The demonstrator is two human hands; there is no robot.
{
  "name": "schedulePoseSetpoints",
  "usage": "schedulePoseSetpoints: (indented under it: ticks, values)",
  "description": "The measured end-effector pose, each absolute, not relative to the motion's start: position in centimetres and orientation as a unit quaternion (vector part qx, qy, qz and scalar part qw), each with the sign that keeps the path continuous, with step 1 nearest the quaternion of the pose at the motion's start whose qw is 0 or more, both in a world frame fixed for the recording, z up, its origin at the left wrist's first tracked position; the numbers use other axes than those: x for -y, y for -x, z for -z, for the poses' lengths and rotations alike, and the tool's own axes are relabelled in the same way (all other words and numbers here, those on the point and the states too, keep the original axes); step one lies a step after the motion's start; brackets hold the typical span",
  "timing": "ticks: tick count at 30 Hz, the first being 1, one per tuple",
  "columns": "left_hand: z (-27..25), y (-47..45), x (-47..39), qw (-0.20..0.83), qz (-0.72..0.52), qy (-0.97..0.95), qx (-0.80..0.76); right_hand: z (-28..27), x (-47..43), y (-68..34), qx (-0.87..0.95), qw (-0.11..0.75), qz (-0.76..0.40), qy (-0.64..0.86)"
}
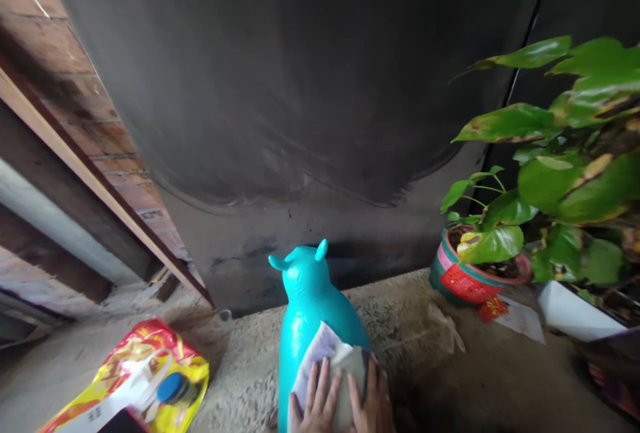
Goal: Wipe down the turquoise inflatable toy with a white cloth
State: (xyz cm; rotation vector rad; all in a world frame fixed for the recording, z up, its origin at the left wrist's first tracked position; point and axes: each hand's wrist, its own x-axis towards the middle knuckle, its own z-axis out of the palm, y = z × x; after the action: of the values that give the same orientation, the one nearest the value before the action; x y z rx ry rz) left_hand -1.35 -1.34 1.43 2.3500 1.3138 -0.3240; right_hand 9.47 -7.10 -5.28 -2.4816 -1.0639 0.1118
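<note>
Rough concrete floor [410, 326], teal toy [307, 306], yellow bag [150, 373], potted plant [470, 273]

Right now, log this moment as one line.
left hand: flat on cloth | right hand: flat on cloth | cloth: over teal toy | nearby: yellow bag, potted plant

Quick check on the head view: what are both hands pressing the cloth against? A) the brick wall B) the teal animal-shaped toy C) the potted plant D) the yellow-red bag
B: the left hand and right hand lie flat on a pale cloth laid over the teal animal-shaped toy; the potted plant and the yellow-red bag sit apart, untouched.
</note>
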Motion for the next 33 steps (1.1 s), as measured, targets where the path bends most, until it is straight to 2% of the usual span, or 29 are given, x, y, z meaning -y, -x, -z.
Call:
schedulePoseSetpoints:
  ticks: [4,10,15,21,26,33]
  values:
    - [-1.7,1.2,-1.3,0.209,0.082,-0.835,-0.502,2.5,1.2,-10.7,0.359,0.149,-0.119,0.914]
    - [-2.1,0.9,-3.1,0.225,0.032,-0.822,-0.522,1.3,-3.3,-11.3,0.374,0.151,-0.14,0.904]
    - [-2.8,1.4,-2.4,0.247,0.052,-0.815,-0.521,1.5,-1.6,-10.7,0.376,0.162,-0.127,0.903]
    - [-1.5,4.0,0.8,0.245,0.096,-0.804,-0.533,4.4,4.6,-8.2,0.461,0.194,-0.054,0.864]
    - [-0.1,5.3,2.9,0.255,0.131,-0.784,-0.55,6.1,9.0,-6.9,0.527,0.175,-0.045,0.831]
    - [-0.2,4.5,2.1,0.241,0.117,-0.781,-0.565,4.1,6.5,-7.6,0.534,0.134,-0.063,0.832]
